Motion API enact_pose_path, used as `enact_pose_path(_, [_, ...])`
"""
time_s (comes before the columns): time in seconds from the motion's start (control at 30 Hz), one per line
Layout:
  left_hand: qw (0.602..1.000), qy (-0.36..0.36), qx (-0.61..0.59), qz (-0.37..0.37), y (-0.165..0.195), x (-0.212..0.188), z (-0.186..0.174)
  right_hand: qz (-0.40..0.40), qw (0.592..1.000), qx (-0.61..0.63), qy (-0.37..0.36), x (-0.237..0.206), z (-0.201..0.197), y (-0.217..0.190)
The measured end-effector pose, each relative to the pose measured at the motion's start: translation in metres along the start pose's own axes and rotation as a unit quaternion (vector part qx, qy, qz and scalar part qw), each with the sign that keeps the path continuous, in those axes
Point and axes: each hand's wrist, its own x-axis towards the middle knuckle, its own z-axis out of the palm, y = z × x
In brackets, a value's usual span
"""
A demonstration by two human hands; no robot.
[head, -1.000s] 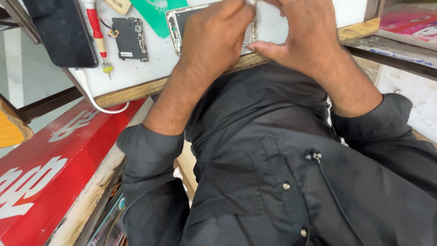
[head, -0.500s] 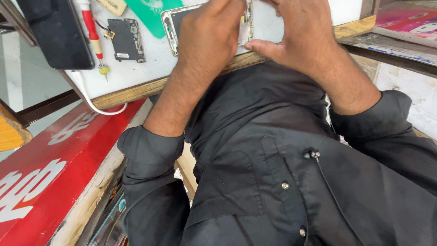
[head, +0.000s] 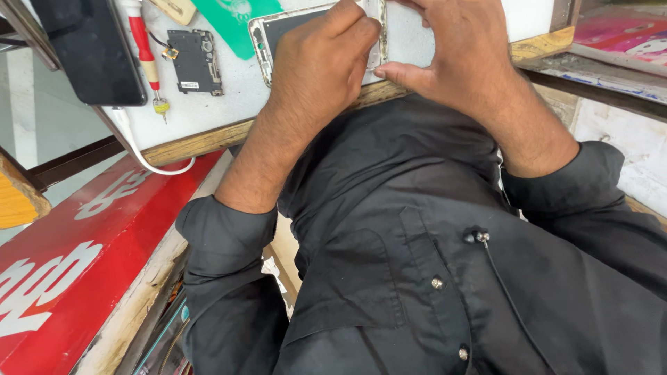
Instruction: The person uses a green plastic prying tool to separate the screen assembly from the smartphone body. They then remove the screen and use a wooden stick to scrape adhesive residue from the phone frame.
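Two hands pressing on an opened phone frame lying on the white bench top: left hand curled over its middle, right hand pinching its right edge. Sitting nearby, a red screwdriver and dark circuit board.

We see a matt white counter edged in rough bare wood, an opened phone with a shiny metal frame, a screwdriver with a glossy red plastic handle, and a matt black cloth shirt.

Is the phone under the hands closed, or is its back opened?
Opened: the silver-framed phone shows dark inner parts, no cover, beneath the left hand and right hand.
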Motion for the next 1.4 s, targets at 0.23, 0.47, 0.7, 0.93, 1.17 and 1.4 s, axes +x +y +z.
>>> enact_pose_path(0.23, [1.0, -0.005, -0.008, 0.016, 0.0018, 0.0012, -0.0017, 0.032, 0.999, 0.006, -0.025, -0.0009, -0.002, 0.0])
enact_pose_path(0.47, [0.999, -0.014, -0.014, 0.033, 0.0007, 0.0013, 0.0017, 0.054, 0.997, -0.035, -0.045, 0.0028, -0.0048, -0.0043])
enact_pose_path(0.7, [0.999, -0.011, 0.004, 0.036, 0.0001, 0.0008, 0.0002, 0.051, 0.997, -0.029, -0.039, -0.0005, -0.0053, -0.0026])
enact_pose_path(0.93, [1.0, -0.001, 0.003, 0.021, 0.0001, -0.0005, 0.0002, 0.015, 1.0, 0.003, -0.012, -0.0031, -0.0031, -0.0007])
enact_pose_path(1.17, [0.997, -0.042, 0.005, 0.06, -0.0033, 0.001, 0.0013, 0.033, 0.999, 0.003, -0.025, -0.0025, -0.0046, -0.0005])
enact_pose_path(1.4, [0.997, -0.045, 0.023, 0.064, -0.0048, 0.0002, -0.0002, 0.054, 0.997, -0.022, -0.044, -0.0059, -0.0022, 0.0006])
